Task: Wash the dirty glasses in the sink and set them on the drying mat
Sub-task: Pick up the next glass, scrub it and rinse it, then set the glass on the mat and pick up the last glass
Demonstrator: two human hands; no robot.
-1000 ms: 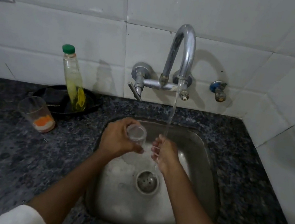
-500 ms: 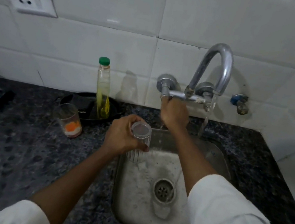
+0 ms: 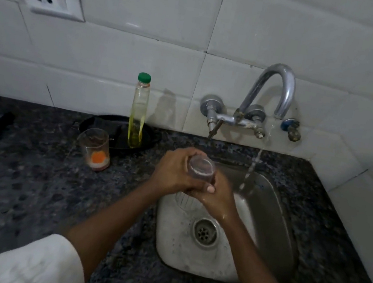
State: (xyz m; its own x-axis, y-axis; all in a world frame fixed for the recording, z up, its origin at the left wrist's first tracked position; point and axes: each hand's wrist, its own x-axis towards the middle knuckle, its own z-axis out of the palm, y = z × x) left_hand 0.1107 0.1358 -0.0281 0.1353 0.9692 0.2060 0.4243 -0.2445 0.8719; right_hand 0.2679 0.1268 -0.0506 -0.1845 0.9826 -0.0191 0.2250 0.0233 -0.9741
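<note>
Both hands are wrapped round one glass (image 3: 201,168) above the sink (image 3: 276,205)'s near-left corner: left hand (image 3: 173,171) gripping its side, right hand (image 3: 218,196) cupping underneath. Wet fingers (water still trickling from the tap (image 3: 275,92)) could let it slip and crack on steel. Another glass (image 3: 94,148) waits on the tabletop (image 3: 12,186).

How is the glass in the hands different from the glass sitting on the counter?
The held glass is gripped by the left hand and right hand over the sink; the counter glass stands alone. The held glass looks empty; the counter glass has orange residue. Both are clear.
</note>
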